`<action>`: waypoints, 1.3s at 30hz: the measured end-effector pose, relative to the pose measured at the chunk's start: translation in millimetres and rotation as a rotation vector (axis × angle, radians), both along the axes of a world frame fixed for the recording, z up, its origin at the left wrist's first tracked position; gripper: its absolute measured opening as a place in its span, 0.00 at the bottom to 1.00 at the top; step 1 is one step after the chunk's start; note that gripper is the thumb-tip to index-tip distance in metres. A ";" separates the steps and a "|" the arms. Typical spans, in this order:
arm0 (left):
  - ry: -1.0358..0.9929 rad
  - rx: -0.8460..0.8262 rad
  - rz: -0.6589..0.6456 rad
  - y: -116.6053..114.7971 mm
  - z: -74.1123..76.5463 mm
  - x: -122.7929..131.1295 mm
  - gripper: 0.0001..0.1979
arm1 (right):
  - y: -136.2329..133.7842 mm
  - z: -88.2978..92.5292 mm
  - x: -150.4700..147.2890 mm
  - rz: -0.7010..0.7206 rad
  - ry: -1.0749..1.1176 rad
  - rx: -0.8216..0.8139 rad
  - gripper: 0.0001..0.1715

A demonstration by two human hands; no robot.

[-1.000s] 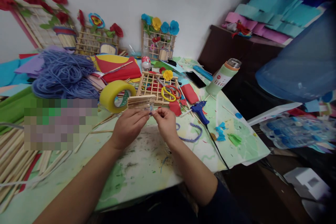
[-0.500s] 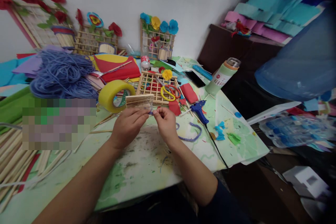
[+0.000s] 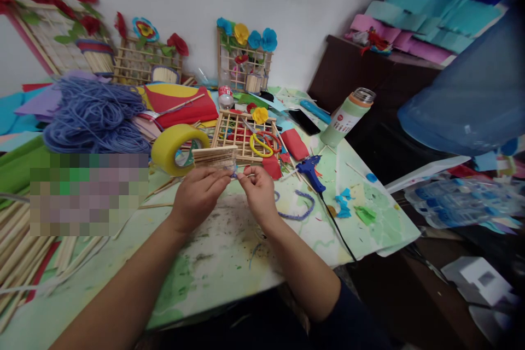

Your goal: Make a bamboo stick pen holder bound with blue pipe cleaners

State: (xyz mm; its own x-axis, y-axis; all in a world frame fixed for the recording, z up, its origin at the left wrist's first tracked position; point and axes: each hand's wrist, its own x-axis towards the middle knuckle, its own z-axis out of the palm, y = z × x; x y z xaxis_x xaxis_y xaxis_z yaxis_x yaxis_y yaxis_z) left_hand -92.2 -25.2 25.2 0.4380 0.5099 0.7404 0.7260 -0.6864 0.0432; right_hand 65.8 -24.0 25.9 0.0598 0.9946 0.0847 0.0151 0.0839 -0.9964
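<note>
A small stick-covered cup (image 3: 214,157), with pale wooden sticks side by side and a clear patch at its right end, is tilted over the table. My left hand (image 3: 200,192) is closed around its near side, fingers pointing right. At the cup's right end, my right hand (image 3: 259,192) is closed in a pinch on a blue braided cord, most of which the fingers hide. A length of this blue cord (image 3: 305,213) lies curled on the table to the right of my right hand. Both hands' fingertips almost meet.
Behind the hands are a yellow tape roll (image 3: 169,147), a wooden stick lattice (image 3: 223,134) and yellow-handled scissors (image 3: 261,146). A blue glue gun (image 3: 312,172) lies right, near a green bottle (image 3: 344,120). Blue yarn (image 3: 94,115) and wooden sticks (image 3: 20,251) fill the left.
The view has shifted slightly. Both hands stay on the cup and cord, almost in the same place, with the cup moved a touch to the left.
</note>
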 end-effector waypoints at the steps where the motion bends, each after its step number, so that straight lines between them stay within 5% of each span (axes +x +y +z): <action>1: 0.001 0.010 0.001 0.0 0.2 -0.3 0.11 | -0.4 -0.1 0.2 0.001 -0.001 -0.012 0.12; 15: 0.081 0.126 -0.014 -0.9 6.1 1.4 0.10 | -0.8 4.5 4.4 0.037 -0.095 0.040 0.17; 22: -0.033 0.086 0.014 1.4 3.7 -3.0 0.09 | -1.7 2.1 3.2 0.026 -0.054 0.012 0.15; 27: -0.255 -0.058 0.025 -1.9 6.6 -0.1 0.07 | -3.6 5.3 1.3 0.044 0.049 0.012 0.17; 32: -0.682 -0.312 0.044 -7.7 4.0 11.5 0.03 | -5.9 8.7 -3.2 0.115 0.236 -0.047 0.19; 39: -1.092 -0.639 -0.129 -7.5 -1.2 25.8 0.10 | -7.8 8.6 -8.3 0.217 0.437 -0.149 0.23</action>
